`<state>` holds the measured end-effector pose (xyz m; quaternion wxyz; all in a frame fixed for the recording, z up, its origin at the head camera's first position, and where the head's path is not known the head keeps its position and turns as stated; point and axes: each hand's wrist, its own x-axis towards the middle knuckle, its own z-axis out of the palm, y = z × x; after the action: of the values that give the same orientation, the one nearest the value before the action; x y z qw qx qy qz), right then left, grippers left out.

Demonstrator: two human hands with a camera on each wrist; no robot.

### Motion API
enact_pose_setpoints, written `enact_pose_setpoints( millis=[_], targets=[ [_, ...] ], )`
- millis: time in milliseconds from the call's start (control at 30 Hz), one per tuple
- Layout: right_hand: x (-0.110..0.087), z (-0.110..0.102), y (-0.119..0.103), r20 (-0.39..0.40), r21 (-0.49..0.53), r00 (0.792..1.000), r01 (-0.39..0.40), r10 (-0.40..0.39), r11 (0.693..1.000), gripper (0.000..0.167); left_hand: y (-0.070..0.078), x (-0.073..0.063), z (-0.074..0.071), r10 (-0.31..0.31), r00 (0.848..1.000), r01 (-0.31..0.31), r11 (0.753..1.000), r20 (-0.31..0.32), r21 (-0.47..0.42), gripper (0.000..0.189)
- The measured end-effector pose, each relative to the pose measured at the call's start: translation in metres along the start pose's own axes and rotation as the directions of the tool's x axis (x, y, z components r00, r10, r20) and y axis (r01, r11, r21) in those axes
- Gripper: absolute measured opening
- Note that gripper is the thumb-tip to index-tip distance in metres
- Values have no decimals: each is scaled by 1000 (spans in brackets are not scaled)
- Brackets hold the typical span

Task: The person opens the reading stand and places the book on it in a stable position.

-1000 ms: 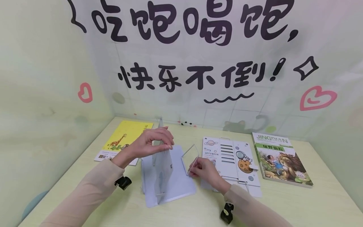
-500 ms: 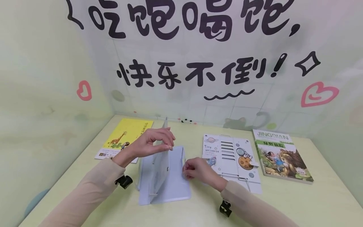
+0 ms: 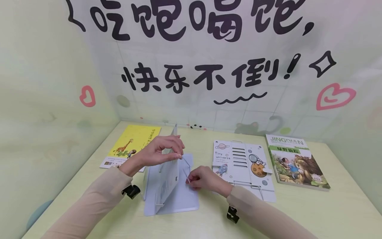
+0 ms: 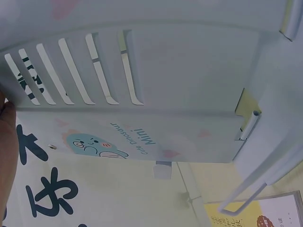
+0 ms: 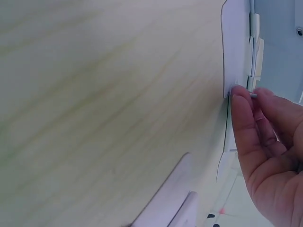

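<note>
A pale book stand is partly unfolded, its flat base plate (image 3: 189,199) on the table and its slotted panel (image 3: 169,186) raised steeply above it. My left hand (image 3: 161,151) grips the upper edge of that panel. The left wrist view shows the panel's slots and its "Mini Cute Dinosaur" print (image 4: 137,135). With thumb and forefinger my right hand (image 3: 206,179) pinches the thin wire support (image 3: 185,164) on the stand's right side. A pale wire end (image 5: 254,95) pokes out between those fingertips in the right wrist view.
Right of my right hand lies a second, folded book stand (image 3: 221,156) with space drawings. Beyond it is a storybook with a lion cover (image 3: 298,166). A yellow book (image 3: 128,139) lies at the back left. A printed curtain (image 3: 191,109) hangs behind the table (image 3: 119,212).
My right hand has moved left with the wire support, bringing it in toward the raised panel. The base plate has shifted slightly left. My left hand keeps its grip on the panel.
</note>
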<state>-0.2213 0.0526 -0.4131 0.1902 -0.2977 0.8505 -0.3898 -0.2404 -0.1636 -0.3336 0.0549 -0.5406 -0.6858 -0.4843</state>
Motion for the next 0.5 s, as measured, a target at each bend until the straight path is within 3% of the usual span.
enact_pose_setpoints(
  millis=[233, 500],
  targets=[
    [5, 2, -3, 11, 30, 1000, -14, 13, 999, 10, -3, 3, 4, -11, 1000, 11, 1000, 16, -9, 10],
    [4, 3, 1, 19, 76, 999, -29, 28, 997, 7, -6, 7, 10, -18, 1000, 18, 1000, 24, 1, 8]
  ],
)
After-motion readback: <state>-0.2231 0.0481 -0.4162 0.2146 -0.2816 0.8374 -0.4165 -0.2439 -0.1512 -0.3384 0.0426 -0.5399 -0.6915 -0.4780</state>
